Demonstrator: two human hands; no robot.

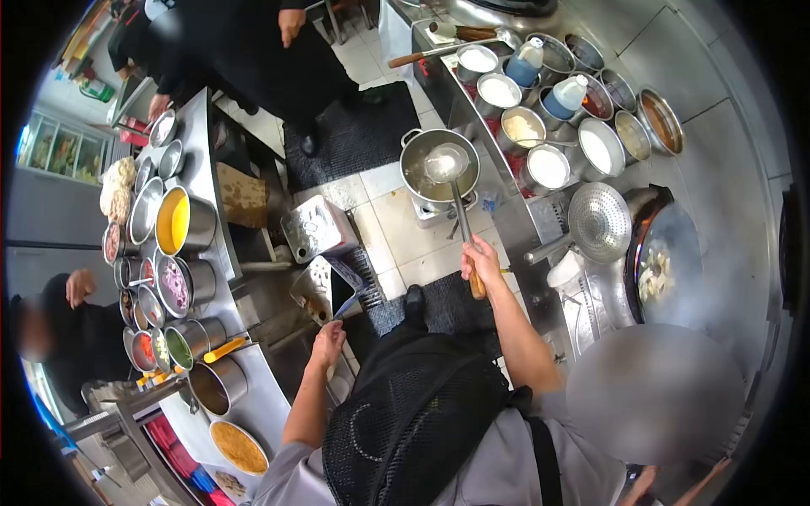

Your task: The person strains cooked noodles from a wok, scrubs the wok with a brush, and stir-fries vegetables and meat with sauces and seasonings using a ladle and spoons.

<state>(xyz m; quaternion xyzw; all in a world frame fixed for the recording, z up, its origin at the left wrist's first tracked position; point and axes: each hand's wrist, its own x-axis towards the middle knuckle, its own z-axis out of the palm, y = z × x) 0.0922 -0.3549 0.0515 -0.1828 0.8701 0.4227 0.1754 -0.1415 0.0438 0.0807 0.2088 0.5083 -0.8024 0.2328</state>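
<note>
My right hand (483, 258) is wrapped round the wooden handle of a long metal ladle (461, 215). The ladle's round bowl is over a two-handled metal pot (407, 180) and looks pale and shiny. My left hand (330, 343) is closed near the lower corner of an open metal tin (308, 291). Its fingers meet a thin, blue-edged piece beside the tin, which I cannot make out. Behind that tin stands another box-shaped metal tin (316, 226) with a hole in its top.
To the right, a wok (654, 282) holds steaming food pieces beside a perforated strainer (599, 223). Several seasoning pots (602, 148) line that counter. Ingredient bowls and a yellow-filled pot (175, 221) crowd the left counter (218, 219). Co-workers stand at the top and left; blurred heads show.
</note>
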